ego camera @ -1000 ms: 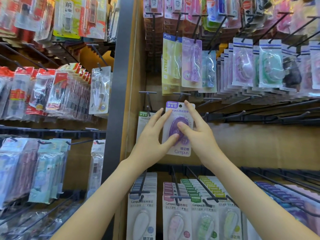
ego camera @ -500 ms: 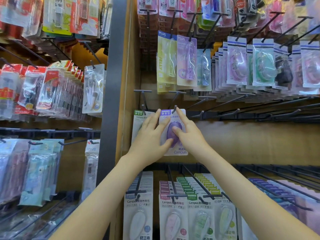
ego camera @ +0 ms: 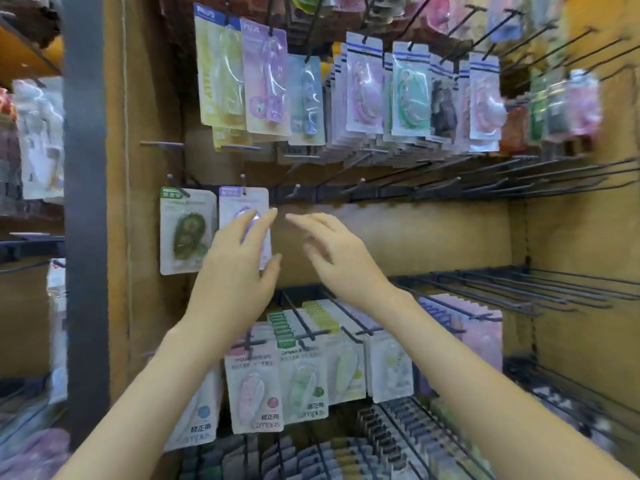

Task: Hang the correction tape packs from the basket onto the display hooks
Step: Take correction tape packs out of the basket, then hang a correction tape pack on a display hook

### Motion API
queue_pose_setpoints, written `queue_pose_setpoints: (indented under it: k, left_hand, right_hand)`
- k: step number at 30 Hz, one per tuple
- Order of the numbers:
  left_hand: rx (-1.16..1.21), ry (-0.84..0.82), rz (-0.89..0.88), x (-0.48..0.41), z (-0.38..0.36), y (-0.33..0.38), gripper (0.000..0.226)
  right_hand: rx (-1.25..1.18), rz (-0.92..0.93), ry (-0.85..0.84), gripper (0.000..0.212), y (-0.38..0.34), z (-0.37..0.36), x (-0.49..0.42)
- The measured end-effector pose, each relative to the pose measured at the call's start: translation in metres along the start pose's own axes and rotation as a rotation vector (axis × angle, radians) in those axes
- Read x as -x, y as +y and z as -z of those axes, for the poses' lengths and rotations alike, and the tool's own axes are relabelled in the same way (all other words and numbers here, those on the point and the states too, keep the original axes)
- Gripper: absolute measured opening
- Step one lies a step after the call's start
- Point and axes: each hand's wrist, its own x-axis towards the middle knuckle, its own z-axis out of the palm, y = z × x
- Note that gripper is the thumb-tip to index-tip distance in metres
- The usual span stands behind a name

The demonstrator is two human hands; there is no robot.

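Display, as it stands before you.

1. Wooden back panel [ego camera: 433, 237]: fills the bay and carries every row of hooks.
2. Grey upright post [ego camera: 85, 220]: stands at your left and divides this bay from the blurred stock beyond it.
3. Upper row of hung packs [ego camera: 367, 95]: yellow, lilac, blue, green and pink, crowded along the hooks above your hands.
4. Lower row of Campus packs [ego camera: 298, 379]: pink, green and yellow, hanging below your forearms.
5. Rail of bare black hooks [ego camera: 450, 187]: runs right from the two packs at hand height.
6. Your left hand [ego camera: 239, 268]: fingers straight and close together, laid across the front of the purple pack, thumb at its lower right edge. You are not curling round the card; whether the fingertips touch the blister cannot be told.
7. Your right hand [ego camera: 332, 251]: fingers loosely spread, holding nothing, just right of the purple pack and apart from it.
8. Green correction tape pack [ego camera: 183, 230]: hangs upright on the leftmost hook.
9. Purple correction tape pack [ego camera: 239, 202]: hangs just beside the green one, on the second hook, half hidden by your left hand.
10. Its hook [ego camera: 243, 183]: passes through the top of the card.
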Motion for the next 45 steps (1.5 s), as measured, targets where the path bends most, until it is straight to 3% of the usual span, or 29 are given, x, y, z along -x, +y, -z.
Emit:
queue_pose_setpoints:
  k: [2,5,7,11,17,21,29,31,34,36,39,41,45]
  left_hand:
    - [0.176,0.007,-0.015,0.011,-0.01,0.053,0.045]
    - [0.474,-0.108,-0.018,0.034,-0.049,0.149,0.032]
    - [0.594,-0.177,-0.037,0.055,-0.09,0.214,0.028]
    - [0.748,-0.429,0.109,0.116,-0.174,0.351,0.028]
    - [0.692,-0.92,0.073,0.24,-0.294,0.507,0.038]
    - [0.508,-1.242,-0.24,0.319,-0.363,0.565,0.046]
    - [0.495,-1.678,-0.373,0.481,-0.504,0.665,0.047]
    - [0.458,-1.739,-0.438,0.53,-0.53,0.688,0.048]
    - [0.412,-1.835,-0.523,0.615,-0.556,0.717,0.065]
    - [0.418,-2.008,-0.411,0.683,-0.573,0.732,0.094]
    - [0.483,-2.03,-0.337,0.755,-0.599,0.761,0.112]
    - [0.49,-1.96,-0.214,0.806,-0.625,0.781,0.095]
    - [0.495,-1.938,0.303,0.885,-0.659,0.831,0.06]
  right_hand:
    - [0.023,0.024,0.012,0.044,0.01,0.034,0.039]
    - [0.074,-0.014,0.04,0.041,0.039,0.099,0.118]
    - [0.119,-0.106,0.01,0.037,0.065,0.149,0.182]
    - [0.163,-0.402,-0.077,0.03,0.12,0.246,0.325]
    - [0.189,-0.904,-0.154,0.024,0.19,0.328,0.528]
    - [0.176,-1.21,-0.201,0.023,0.23,0.349,0.649]
    - [0.147,-1.78,-0.261,0.024,0.297,0.365,0.889]
    - [0.147,-1.921,-0.281,0.033,0.303,0.357,0.961]
    - [0.111,-2.168,-0.316,0.036,0.293,0.335,1.077]
    - [0.143,-2.233,-0.341,0.032,0.282,0.32,1.135]
    - [0.141,-2.249,-0.395,0.045,0.273,0.296,1.203]
    - [0.131,-2.172,-0.479,0.063,0.273,0.278,1.244]
    - [0.148,-2.144,-0.546,0.09,0.282,0.247,1.309]
